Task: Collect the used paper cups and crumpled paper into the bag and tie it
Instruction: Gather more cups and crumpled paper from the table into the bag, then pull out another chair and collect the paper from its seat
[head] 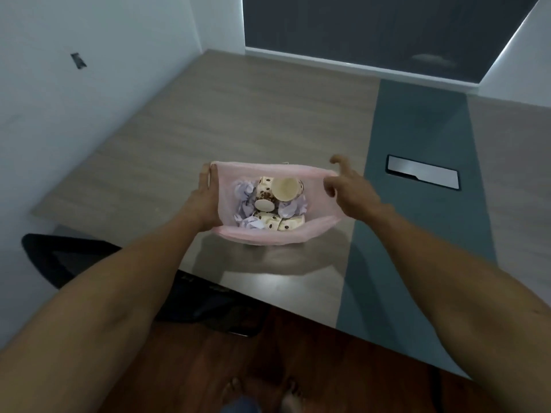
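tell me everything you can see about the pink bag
The pink bag is thin, translucent plastic, standing open on the wooden table near its front edge. Its mouth is stretched wide. Inside lie brown-spotted paper cups and crumpled pale paper. The left hand grips its left rim; the right hand is at the right rim, contact unclear. It is not tied.

Dim, cool indoor light; a soft shadow lies on the grey wood-grain surface (238, 120) nearby. Whole view slightly blurred, edges bent by wide-angle distortion.
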